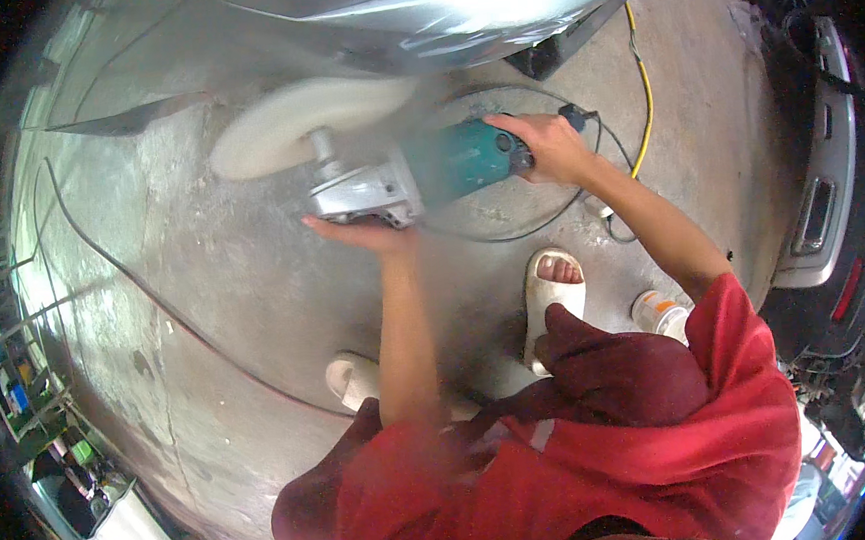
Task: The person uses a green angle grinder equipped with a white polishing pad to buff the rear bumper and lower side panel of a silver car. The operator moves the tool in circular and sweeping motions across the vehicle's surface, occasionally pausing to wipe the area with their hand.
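Between my hands is a rotary polisher (470, 159) with a teal body and a metal gear head. Its round white pad (277, 130) looks blurred and tilts up at the far left, just below the silver car panel (475, 11). My left hand (365, 233) cups the gear head from underneath, fingers reaching to the left. Around the rear end of the teal body, my right hand (544, 147) is closed. A dark power cord (520, 236) loops over the floor beneath the tool. A hazy smear in the picture partly covers the tool's middle.
A yellow cable (647, 84) runs along the floor at the right. Near my right foot stands a white tub (659, 314) with an orange label. Another silver vehicle part (818, 213) lines the right side. A thin hose (185, 322) crosses the floor at left, near cluttered shelves (23, 369).
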